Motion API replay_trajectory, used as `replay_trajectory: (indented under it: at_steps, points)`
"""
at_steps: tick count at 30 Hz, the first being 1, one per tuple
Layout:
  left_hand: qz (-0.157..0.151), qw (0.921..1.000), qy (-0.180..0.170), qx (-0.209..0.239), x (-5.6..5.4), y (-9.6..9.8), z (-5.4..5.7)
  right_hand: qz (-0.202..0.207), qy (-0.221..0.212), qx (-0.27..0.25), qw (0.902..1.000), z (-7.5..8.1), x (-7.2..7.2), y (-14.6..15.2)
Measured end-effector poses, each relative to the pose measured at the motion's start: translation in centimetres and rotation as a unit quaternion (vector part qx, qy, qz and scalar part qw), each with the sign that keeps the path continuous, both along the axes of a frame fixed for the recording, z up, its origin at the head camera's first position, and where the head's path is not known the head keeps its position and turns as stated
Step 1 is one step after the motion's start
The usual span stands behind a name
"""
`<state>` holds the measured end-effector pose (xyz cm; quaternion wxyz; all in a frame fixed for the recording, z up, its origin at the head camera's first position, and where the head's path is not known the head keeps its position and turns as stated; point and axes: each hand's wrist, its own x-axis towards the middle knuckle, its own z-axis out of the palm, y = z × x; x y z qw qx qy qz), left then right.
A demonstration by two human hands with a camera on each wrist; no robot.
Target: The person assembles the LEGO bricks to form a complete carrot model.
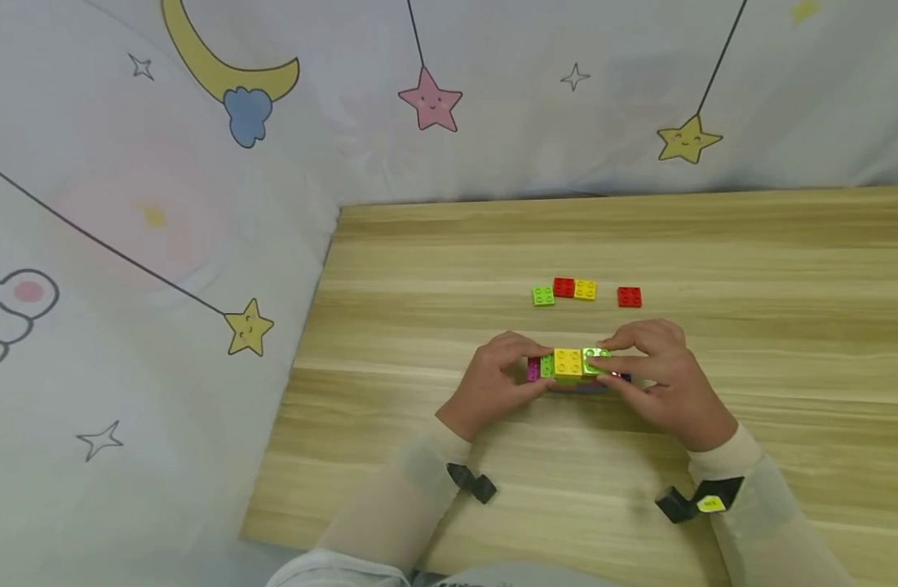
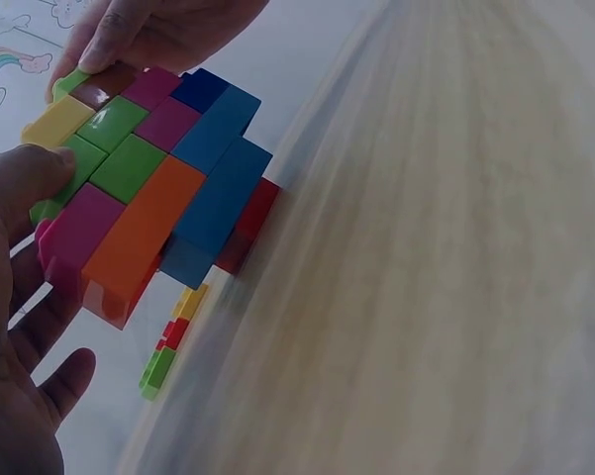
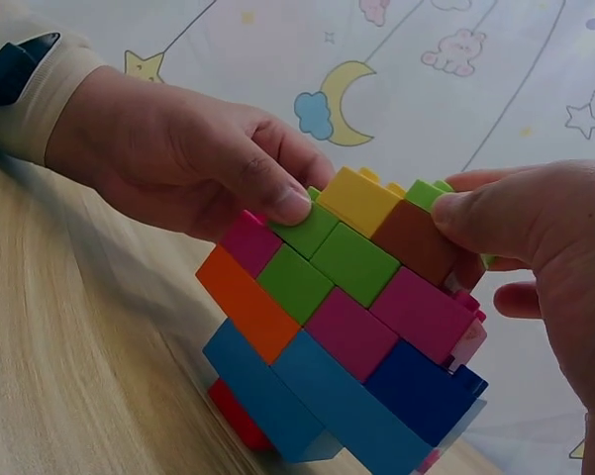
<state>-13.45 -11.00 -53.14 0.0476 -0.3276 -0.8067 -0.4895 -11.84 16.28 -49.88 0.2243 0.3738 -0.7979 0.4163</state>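
Observation:
A wall of stacked toy bricks stands upright on the table, narrow at its red bottom brick and wider above. My left hand pinches a green brick near the wall's upper left end, thumb on the near face. At the upper right, my right hand pinches a small light green brick sitting above a brown brick. Between the two hands a yellow brick shows its studs on top. Whether the light green brick is fully pressed down cannot be seen.
Behind the wall lie loose bricks: a light green one, a red one against a yellow one, and another red one farther right. A printed curtain hangs along the wooden table's back and left edges.

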Motion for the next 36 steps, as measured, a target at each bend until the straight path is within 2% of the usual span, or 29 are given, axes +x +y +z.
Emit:
replay_trajectory:
  at_steps: [7, 13, 16, 20, 23, 27, 32, 36]
  points:
    - [-0.001, 1.0000, -0.002, 0.004, 0.0, 0.1, -0.1, -0.007, -0.030, -0.021, 0.9993, -0.6, 0.0, 0.1]
    - [-0.002, 1.0000, 0.000, 0.004, 0.0, 0.0, -0.2, -0.012, -0.081, -0.064, 0.9946, -1.1, -0.1, 0.5]
    - [-0.002, 1.0000, 0.001, 0.004, 0.1, 0.0, -0.1, -0.032, -0.126, -0.103, 0.9862, -1.8, -0.4, 1.2]
    - [-0.002, 1.0000, 0.003, 0.003, 0.1, 0.1, 0.0, -0.071, -0.180, -0.149, 0.9697, -3.2, -1.7, 2.8]
    - [-0.001, 1.0000, 0.004, 0.001, 0.1, 0.0, -0.1, -0.119, -0.193, -0.127, 0.9656, -4.1, -3.1, 3.8]
    - [-0.002, 1.0000, 0.003, -0.003, 0.0, -0.1, -0.2, -0.166, -0.180, -0.070, 0.9670, -4.7, -5.2, 4.2]
    - [-0.003, 1.0000, -0.001, -0.007, 0.0, -0.2, -0.2, -0.152, -0.161, -0.001, 0.9752, -4.8, -8.1, 3.7]
    - [-0.005, 0.9999, 0.003, -0.009, 0.1, -0.3, -0.2, -0.131, -0.183, 0.071, 0.9718, -4.6, -9.9, 2.8]
